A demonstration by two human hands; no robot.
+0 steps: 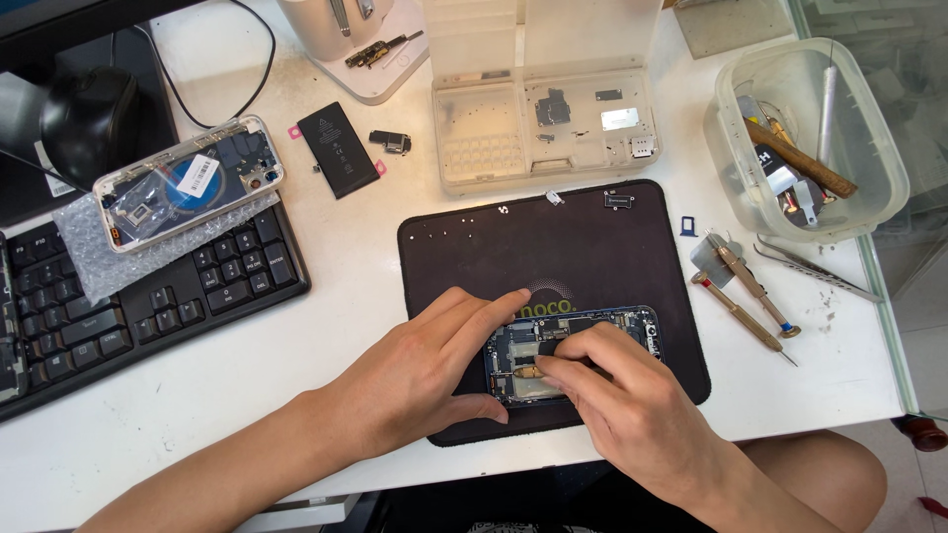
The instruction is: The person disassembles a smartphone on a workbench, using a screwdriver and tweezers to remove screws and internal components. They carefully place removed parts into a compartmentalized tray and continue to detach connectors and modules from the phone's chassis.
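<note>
An opened phone body (632, 326) with bare circuitry lies on a black work mat (553, 247) near the table's front edge. My left hand (425, 370) rests flat on the mat, its fingers pressed against the phone's left end and top edge. My right hand (612, 395) covers the phone's lower half. Its fingertips pinch a small brass-coloured part (528, 372) inside the body. Much of the phone's inside is hidden under both hands.
A black battery (338, 148), a second phone housing (188, 183) on bubble wrap, and a keyboard (148, 296) lie left. A clear parts tray (545, 128) sits behind the mat. Screwdrivers (746, 296), tweezers (815, 271) and a tool tub (805, 138) are right.
</note>
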